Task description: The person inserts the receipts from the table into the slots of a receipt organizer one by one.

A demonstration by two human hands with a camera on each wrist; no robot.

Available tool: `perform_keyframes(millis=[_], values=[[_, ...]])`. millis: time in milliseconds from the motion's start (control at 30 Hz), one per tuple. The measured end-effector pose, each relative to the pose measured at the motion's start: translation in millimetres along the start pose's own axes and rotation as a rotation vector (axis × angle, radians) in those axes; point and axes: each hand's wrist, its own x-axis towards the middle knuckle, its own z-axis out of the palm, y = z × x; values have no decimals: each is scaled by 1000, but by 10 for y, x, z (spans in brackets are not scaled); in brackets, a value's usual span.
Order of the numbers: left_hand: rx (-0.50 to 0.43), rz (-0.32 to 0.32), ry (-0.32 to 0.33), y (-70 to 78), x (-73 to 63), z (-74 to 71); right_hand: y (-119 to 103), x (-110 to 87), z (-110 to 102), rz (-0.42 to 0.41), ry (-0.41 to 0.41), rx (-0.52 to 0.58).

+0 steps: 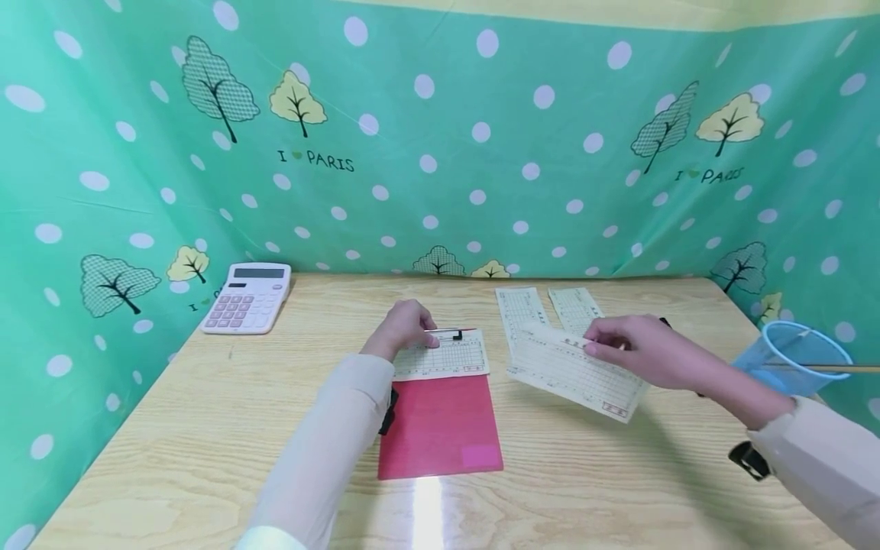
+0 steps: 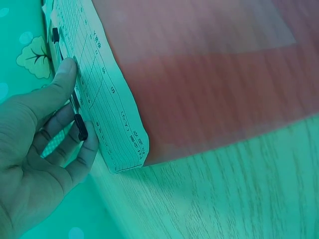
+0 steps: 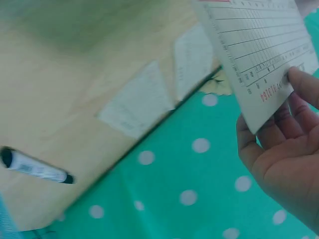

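At the middle of the table my left hand pinches the metal clip at the top of a red clip folder. In the left wrist view the thumb lies over the clip bar with its black tips, and the fingers are curled beneath. A printed form lies across the upper end of the folder under the clip. To the right, my right hand holds another printed form raised and tilted, thumb on its face. Red printed digits show on this form in the right wrist view.
Two more forms, one on the left and one on the right, lie behind the right hand. A pink-and-white calculator sits back left. A blue mesh pen holder stands far right; a marker lies on the table.
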Motion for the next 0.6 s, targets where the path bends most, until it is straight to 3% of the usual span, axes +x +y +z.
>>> perform_keyframes(millis=[100, 400, 600], values=[[12, 19, 8, -13, 14, -3, -127, 155, -4, -35, -48, 3], [4, -2, 17, -8, -6, 15, -404, 570, 91, -144, -221, 20], [9, 12, 14, 15, -31, 4, -550, 818, 201, -167, -311, -9]])
